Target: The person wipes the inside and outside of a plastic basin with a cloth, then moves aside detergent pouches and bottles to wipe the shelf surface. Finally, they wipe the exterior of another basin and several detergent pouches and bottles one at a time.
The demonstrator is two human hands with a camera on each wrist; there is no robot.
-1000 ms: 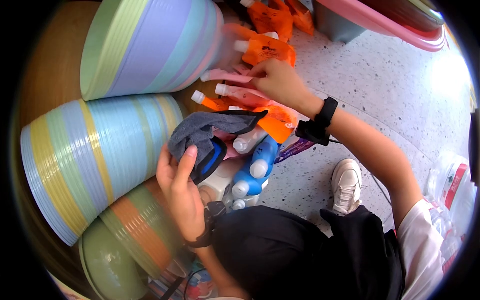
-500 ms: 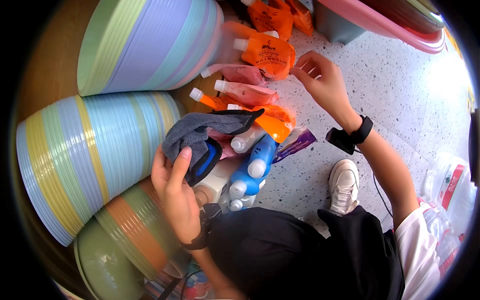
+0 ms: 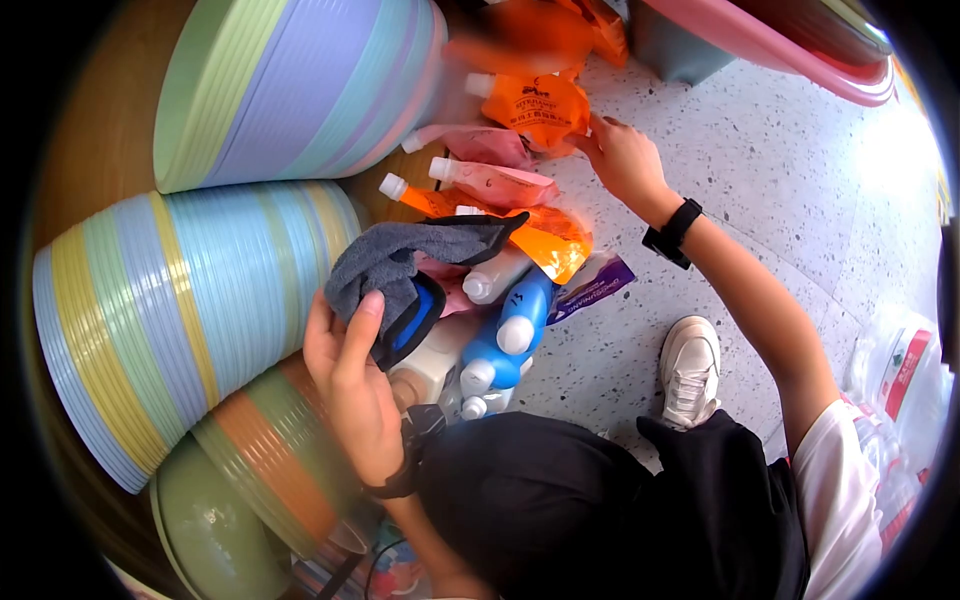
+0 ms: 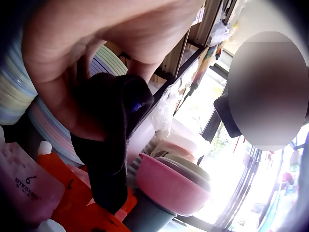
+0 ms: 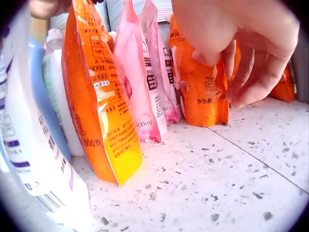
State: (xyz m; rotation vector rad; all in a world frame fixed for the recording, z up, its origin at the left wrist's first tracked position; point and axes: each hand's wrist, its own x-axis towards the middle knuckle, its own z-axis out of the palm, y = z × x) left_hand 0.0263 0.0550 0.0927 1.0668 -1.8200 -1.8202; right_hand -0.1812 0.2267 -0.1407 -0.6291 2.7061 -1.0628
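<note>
My left hand [image 3: 350, 385] holds a folded dark grey cloth [image 3: 385, 265] with black edging and a blue patch. In the left wrist view the cloth [image 4: 108, 145] looks nearly black under the curled fingers. My right hand [image 3: 632, 170] is at the right edge of an orange spouted pouch [image 3: 540, 108] with a white cap. In the right wrist view the thumb lies against this orange pouch [image 5: 200, 92] and the curled fingers meet its edge. Beside it stand pink pouches [image 3: 505, 185], another orange pouch [image 3: 555, 245] and blue bottles [image 3: 525, 305].
Stacks of striped plastic basins [image 3: 200, 310] lie on their sides at the left. A blurred orange pouch [image 3: 530, 38] is at the back. A pink basin [image 3: 800, 45] sits at the back right over a grey container [image 3: 680, 50]. Speckled floor [image 3: 780, 200] stretches to the right.
My right hand has moved from a pink pouch back to the orange pouch's right edge. The orange pouch behind it has shifted and blurs. The left hand with the cloth stays almost still.
</note>
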